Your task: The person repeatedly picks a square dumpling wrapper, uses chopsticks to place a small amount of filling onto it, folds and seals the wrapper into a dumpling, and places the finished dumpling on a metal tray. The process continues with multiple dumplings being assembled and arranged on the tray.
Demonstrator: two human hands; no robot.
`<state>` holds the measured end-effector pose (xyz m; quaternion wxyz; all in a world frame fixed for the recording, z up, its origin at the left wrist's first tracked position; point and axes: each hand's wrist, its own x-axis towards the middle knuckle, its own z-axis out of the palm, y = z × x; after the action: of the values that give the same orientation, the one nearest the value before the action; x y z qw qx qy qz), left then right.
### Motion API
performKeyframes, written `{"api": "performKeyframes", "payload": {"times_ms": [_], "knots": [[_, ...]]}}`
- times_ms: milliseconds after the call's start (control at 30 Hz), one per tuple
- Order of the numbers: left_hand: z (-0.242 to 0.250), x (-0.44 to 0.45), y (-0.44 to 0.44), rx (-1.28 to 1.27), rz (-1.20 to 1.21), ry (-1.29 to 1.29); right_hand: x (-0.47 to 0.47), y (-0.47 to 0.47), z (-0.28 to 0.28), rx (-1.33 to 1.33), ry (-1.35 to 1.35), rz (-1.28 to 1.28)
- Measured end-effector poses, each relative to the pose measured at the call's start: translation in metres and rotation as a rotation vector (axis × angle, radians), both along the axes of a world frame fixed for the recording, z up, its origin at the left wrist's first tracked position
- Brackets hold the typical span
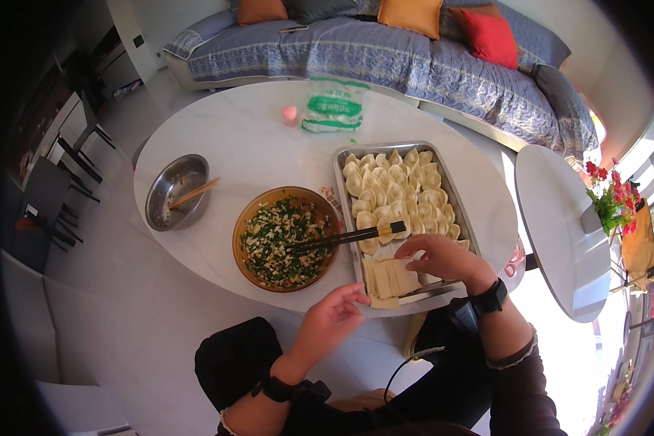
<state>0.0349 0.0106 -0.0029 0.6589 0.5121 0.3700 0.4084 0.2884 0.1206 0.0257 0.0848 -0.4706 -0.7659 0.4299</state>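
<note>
A metal tray [455,188] holds rows of folded dumplings [395,193], with a stack of square dough wrappers [389,279] at its near end. My right hand [433,259] is over the tray beside the wrappers, thumb and fingers apart; whether it touches a wrapper is unclear. My left hand [332,319] is just left of the wrappers, empty, its fingers loosely curled and apart. Left of the tray stands an amber bowl [238,231] of chopped green and pale filling [283,245]. Dark chopsticks [354,236] rest in it, their upper ends reaching over the tray and dumplings.
On the marble-patterned oval table [223,131] are a steel bowl [177,192] with wooden chopsticks [196,193], a green-printed plastic bag [333,106] and a small pink-topped item [289,114]. A smaller side table [556,234] bears potted red flowers [613,199]. A covered sofa [359,54] stands beyond.
</note>
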Motion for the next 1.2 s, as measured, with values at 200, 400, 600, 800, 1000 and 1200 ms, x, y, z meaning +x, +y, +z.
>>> {"api": "performKeyframes", "payload": {"times_ms": [200,400,600,800,1000,1200], "knots": [[-0.005,0.009,0.003,0.017,-0.005,0.019,0.003,0.000,-0.018,-0.066,0.087,-0.054],[-0.003,0.012,0.003,-0.005,-0.017,0.040,0.002,0.010,-0.033,-0.129,0.121,-0.167],[0.000,0.011,0.003,-0.012,-0.014,0.049,0.002,0.017,-0.037,-0.133,0.058,-0.158],[0.001,0.011,0.004,-0.019,-0.011,0.034,0.001,0.020,-0.040,-0.125,0.056,-0.164],[0.001,0.010,0.003,-0.017,-0.008,0.028,-0.006,0.017,-0.034,-0.034,0.056,-0.192],[0.001,0.009,0.003,-0.009,-0.010,0.023,0.004,0.001,0.000,0.032,0.036,0.072]]}}
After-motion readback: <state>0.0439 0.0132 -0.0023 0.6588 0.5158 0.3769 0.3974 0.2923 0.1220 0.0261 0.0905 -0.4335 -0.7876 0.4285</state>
